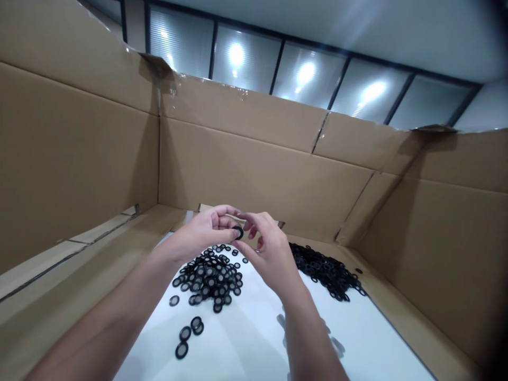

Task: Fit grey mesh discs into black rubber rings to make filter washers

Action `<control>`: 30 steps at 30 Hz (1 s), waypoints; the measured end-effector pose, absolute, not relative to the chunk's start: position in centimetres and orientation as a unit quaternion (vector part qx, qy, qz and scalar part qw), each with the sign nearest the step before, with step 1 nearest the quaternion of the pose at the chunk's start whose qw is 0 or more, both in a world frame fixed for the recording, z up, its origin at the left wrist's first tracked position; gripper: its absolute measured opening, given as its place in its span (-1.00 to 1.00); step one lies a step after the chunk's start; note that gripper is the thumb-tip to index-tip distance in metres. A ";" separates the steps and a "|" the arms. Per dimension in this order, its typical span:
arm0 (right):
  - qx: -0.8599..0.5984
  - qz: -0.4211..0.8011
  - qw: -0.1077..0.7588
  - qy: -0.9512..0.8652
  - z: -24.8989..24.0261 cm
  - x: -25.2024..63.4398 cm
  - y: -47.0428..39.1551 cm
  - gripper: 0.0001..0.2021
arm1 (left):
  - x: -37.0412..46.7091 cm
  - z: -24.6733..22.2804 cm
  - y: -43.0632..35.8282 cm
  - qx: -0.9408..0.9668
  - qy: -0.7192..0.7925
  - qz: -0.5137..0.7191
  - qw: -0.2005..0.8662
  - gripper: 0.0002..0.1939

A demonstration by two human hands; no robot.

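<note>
Near the middle of the view, my left hand (212, 227) pinches a small black ring (238, 232) between thumb and fingers. My right hand (268, 248) is curled around the ring's other side, its thumb at the lower edge and its index fingertip close to my left fingers. The exact contact there is partly hidden. Below my hands is a heap of black rings with grey centres (210, 278) on a white surface (246, 338). Several similar rings (181, 350) lie apart in front of the heap.
A pile of plain black rings (329, 272) lies to the right, with one stray ring (359, 271) beyond it. Small grey pieces (337, 346) lie beside my right forearm. Tall cardboard walls (254, 159) enclose the surface, with glazed panels (309, 74) beyond.
</note>
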State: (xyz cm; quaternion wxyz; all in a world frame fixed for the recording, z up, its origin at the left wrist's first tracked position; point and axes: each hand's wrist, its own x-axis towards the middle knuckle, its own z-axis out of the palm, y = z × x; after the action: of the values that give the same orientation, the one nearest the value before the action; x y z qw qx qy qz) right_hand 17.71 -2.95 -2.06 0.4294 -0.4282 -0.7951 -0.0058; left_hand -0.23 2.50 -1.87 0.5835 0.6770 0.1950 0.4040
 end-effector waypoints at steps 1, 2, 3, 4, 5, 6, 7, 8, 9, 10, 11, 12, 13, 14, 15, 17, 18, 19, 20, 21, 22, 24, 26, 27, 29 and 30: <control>-0.442 -0.017 0.435 -0.785 -2.3 17.4 -2.7 -0.63 | -0.1 -1.9 2.5 0.673 0.201 0.406 0.584 -0.64; -0.453 -0.025 0.440 -0.774 -2.5 17.1 -2.4 -0.62 | 0.0 -1.9 2.5 0.668 0.207 0.409 0.586 -0.63; -0.462 -0.031 0.446 -0.765 -2.8 16.8 -2.2 -0.62 | 0.1 -2.0 2.6 0.664 0.211 0.412 0.588 -0.61; -0.469 -0.036 0.453 -0.758 -3.0 16.6 -2.0 -0.61 | 0.2 -2.1 2.6 0.659 0.212 0.414 0.591 -0.60; -0.473 -0.042 0.458 -0.751 -3.1 16.5 -1.8 -0.61 | 0.3 -2.1 2.6 0.656 0.213 0.417 0.593 -0.59; -0.475 -0.046 0.460 -0.748 -3.2 16.6 -1.7 -0.61 | 0.4 -2.2 2.7 0.654 0.214 0.418 0.594 -0.59; -0.474 -0.048 0.460 -0.750 -3.1 16.8 -1.7 -0.60 | 0.4 -2.3 2.9 0.653 0.215 0.418 0.594 -0.59; -0.470 -0.048 0.457 -0.754 -3.0 17.1 -1.8 -0.58 | 0.4 -2.3 3.0 0.652 0.215 0.417 0.595 -0.59; -0.465 -0.046 0.454 -0.759 -2.9 17.5 -1.8 -0.55 | 0.3 -2.4 3.1 0.651 0.213 0.417 0.597 -0.59; -0.459 -0.045 0.453 -0.763 -2.7 17.9 -1.9 -0.52 | 0.2 -2.4 3.3 0.650 0.212 0.416 0.600 -0.60; -0.453 -0.044 0.454 -0.766 -2.5 18.3 -2.0 -0.49 | 0.1 -2.5 3.4 0.647 0.209 0.416 0.604 -0.60; -0.449 -0.046 0.457 -0.767 -2.3 18.7 -2.1 -0.46 | 0.1 -2.5 3.5 0.645 0.207 0.415 0.607 -0.60; -0.446 -0.048 0.460 -0.767 -2.2 19.0 -2.2 -0.45 | 0.0 -2.6 3.5 0.644 0.205 0.413 0.611 -0.60; -0.444 -0.051 0.458 -0.769 -2.1 19.2 -2.3 -0.45 | 0.0 -2.6 3.5 0.644 0.202 0.409 0.614 -0.61; -0.443 -0.053 0.452 -0.772 -2.0 19.2 -2.3 -0.45 | 0.0 -2.6 3.5 0.645 0.199 0.406 0.616 -0.61; -0.445 -0.056 0.435 -0.781 -2.0 19.1 -2.4 -0.49 | 0.2 -2.7 3.3 0.647 0.194 0.398 0.621 -0.61; -0.447 -0.057 0.426 -0.785 -2.0 18.9 -2.4 -0.51 | 0.3 -2.7 3.3 0.646 0.193 0.394 0.624 -0.60; -0.450 -0.059 0.420 -0.786 -2.1 18.8 -2.4 -0.52 | 0.5 -2.7 3.2 0.643 0.193 0.393 0.628 -0.59; -0.453 -0.060 0.416 -0.786 -2.2 18.6 -2.3 -0.53 | 0.6 -2.8 3.1 0.640 0.194 0.391 0.633 -0.58; -0.457 -0.062 0.412 -0.785 -2.3 18.4 -2.2 -0.53 | 0.8 -2.9 3.1 0.638 0.194 0.389 0.636 -0.57; -0.460 -0.062 0.409 -0.786 -2.5 18.2 -2.2 -0.52 | 1.0 -3.0 3.1 0.636 0.192 0.387 0.639 -0.57; -0.463 -0.062 0.405 -0.786 -2.8 17.8 -2.0 -0.50 | 1.4 -3.3 3.1 0.640 0.185 0.380 0.641 -0.59; -0.464 -0.064 0.403 -0.786 -3.1 17.6 -1.8 -0.47 | 1.7 -3.6 3.2 0.645 0.175 0.373 0.643 -0.64; -0.466 -0.064 0.401 -0.786 -3.1 17.6 -1.8 -0.45 | 1.8 -3.7 3.3 0.648 0.170 0.371 0.644 -0.65; -0.474 -0.060 0.396 -0.784 -3.1 17.7 -1.7 -0.44 | 1.9 -3.8 3.3 0.651 0.167 0.371 0.641 -0.66; -0.477 -0.057 0.395 -0.783 -3.0 17.8 -1.8 -0.44 | 1.8 -3.7 3.3 0.651 0.171 0.374 0.638 -0.65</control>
State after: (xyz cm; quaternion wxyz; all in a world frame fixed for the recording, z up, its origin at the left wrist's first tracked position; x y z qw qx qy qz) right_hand 17.78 -1.79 -3.03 0.3955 -0.4773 -0.7827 -0.0569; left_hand 1.80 3.29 -3.74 0.6383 0.6509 0.1708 0.3739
